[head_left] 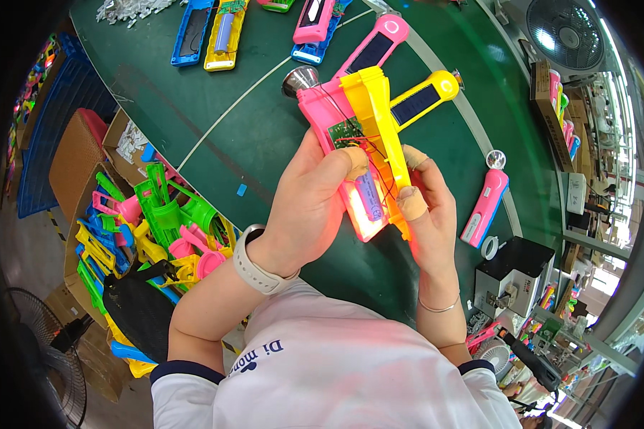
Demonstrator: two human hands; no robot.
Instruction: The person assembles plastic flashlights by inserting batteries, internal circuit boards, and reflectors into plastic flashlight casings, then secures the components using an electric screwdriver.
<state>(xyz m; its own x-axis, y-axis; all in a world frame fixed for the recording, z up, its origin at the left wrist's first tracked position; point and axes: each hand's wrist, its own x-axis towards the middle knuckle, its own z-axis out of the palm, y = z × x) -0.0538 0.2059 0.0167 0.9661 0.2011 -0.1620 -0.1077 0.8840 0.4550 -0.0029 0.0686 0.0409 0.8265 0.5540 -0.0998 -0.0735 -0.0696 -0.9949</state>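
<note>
Between my hands is an opened flashlight, its two casing halves joined by thin wires. My left hand [308, 207] grips the pink casing half [316, 109], with the thumb over the inside. That half carries a green circuit board [345, 131], a purple cylindrical battery [369, 196] and a shiny cone reflector [300, 80] at its far end. A red-orange glow lights its near end. My right hand [434, 222] is closed on the yellow casing half [373, 107], held tilted beside the pink one. Tan tape wraps several fingertips.
Beyond my hands lie a pink panel piece [376, 44] and a yellow one [422, 102]. At the right are a pink-and-blue flashlight [486, 207] and a metal box [514, 275]. Opened casings [223, 43] lie far left; a bin of colourful plastic parts [166, 218] stands near left.
</note>
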